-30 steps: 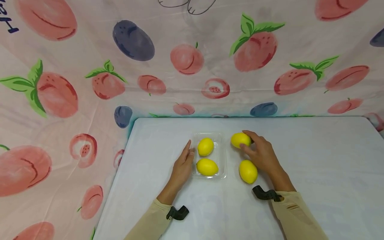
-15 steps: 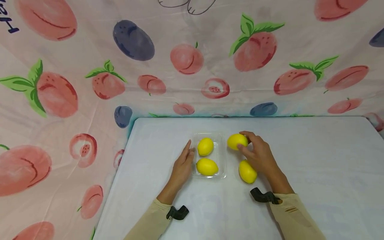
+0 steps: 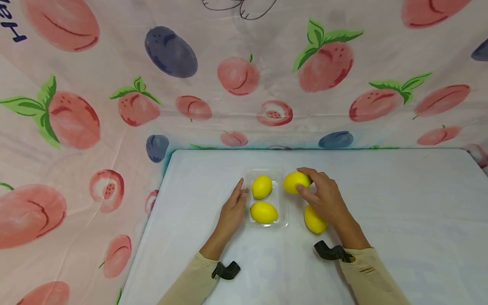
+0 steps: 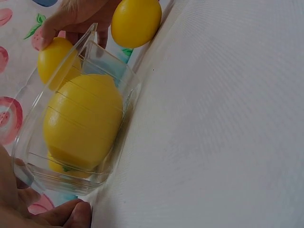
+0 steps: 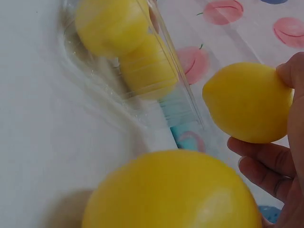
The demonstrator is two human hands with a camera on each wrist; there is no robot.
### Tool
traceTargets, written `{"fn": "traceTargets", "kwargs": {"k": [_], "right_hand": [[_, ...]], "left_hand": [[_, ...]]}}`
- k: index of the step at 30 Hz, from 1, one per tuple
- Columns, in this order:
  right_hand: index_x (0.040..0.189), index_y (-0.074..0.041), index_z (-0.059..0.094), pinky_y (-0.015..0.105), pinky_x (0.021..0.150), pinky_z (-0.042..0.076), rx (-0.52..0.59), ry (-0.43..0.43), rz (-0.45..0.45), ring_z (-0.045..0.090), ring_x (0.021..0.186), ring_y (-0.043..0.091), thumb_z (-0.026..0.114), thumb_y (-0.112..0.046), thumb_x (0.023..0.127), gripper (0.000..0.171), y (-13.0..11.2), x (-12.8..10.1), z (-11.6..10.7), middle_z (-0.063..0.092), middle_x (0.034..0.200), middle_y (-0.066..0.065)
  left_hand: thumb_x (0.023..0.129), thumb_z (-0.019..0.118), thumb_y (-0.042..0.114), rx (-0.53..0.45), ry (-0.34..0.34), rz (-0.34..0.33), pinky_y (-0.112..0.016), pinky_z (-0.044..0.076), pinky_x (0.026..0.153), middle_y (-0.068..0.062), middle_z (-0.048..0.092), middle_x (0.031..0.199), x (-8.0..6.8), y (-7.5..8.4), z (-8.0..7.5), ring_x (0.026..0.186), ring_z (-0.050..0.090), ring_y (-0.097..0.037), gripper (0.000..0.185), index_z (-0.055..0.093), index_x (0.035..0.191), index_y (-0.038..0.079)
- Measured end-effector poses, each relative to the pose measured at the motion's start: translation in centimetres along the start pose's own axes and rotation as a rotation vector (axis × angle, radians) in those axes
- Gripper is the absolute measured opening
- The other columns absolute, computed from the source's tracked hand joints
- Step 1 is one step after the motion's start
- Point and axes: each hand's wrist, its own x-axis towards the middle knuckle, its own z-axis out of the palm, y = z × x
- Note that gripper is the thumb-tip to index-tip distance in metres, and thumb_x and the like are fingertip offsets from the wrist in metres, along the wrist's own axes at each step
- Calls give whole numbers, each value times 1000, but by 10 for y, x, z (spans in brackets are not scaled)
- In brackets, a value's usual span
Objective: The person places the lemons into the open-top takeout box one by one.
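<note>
Now the right hand (image 3: 322, 197) grips a lemon (image 3: 295, 181) just beside the clear tray (image 3: 284, 203).
From the head view, the left hand (image 3: 233, 210) rests flat-fingered against the tray's left wall; two lemons lie inside, and the wrist half hides a loose lemon (image 3: 314, 220) on the table (image 3: 400, 212). The left wrist view cuts off that hand's fingers. The right wrist view shows blurred tray contents, with the loose lemon filling the foreground.

Right hand (image 3: 324, 198) hides part of loose lemon (image 3: 314, 220); right-wrist view cuts that lemon off, blurred.
</note>
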Motion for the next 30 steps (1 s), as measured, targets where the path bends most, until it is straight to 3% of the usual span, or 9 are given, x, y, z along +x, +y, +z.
{"fn": "traceTargets", "kwargs": {"k": [10, 18, 25, 30], "right_hand": [[146, -19, 57, 44, 84, 47, 8, -39, -8, 57, 103, 28, 64, -37, 101, 48, -12, 2, 2, 69, 127, 8], [142, -19, 61, 36, 76, 48, -10, 13, -110, 58, 94, 23, 72, -34, 96, 50, -15, 6, 8, 73, 114, 4], [136, -13, 61, 46, 82, 50, -71, 42, -108, 65, 89, 28, 78, -37, 90, 55, -22, 11, 16, 75, 106, 10], [126, -13, 65, 52, 86, 47, -128, 56, -99, 64, 87, 26, 79, -41, 87, 51, -26, 12, 22, 74, 104, 8]], "left_hand": [[111, 40, 35, -30, -5, 16, -53, 33, 122, -5, 53, 153, 2, -2, 1, 147, 44, -26, 52, 26, 161, 41], [111, 40, 36, -17, -2, 2, -52, 33, 122, -3, 53, 153, 2, -2, 0, 147, 43, -25, 51, 27, 160, 43], [111, 40, 37, -16, -3, 5, -52, 32, 123, -3, 53, 153, 1, -1, 0, 147, 43, -25, 52, 26, 161, 39], [111, 40, 37, -26, -1, 15, -53, 31, 123, -4, 53, 153, 0, -1, -1, 147, 43, -27, 52, 26, 161, 39]]}}
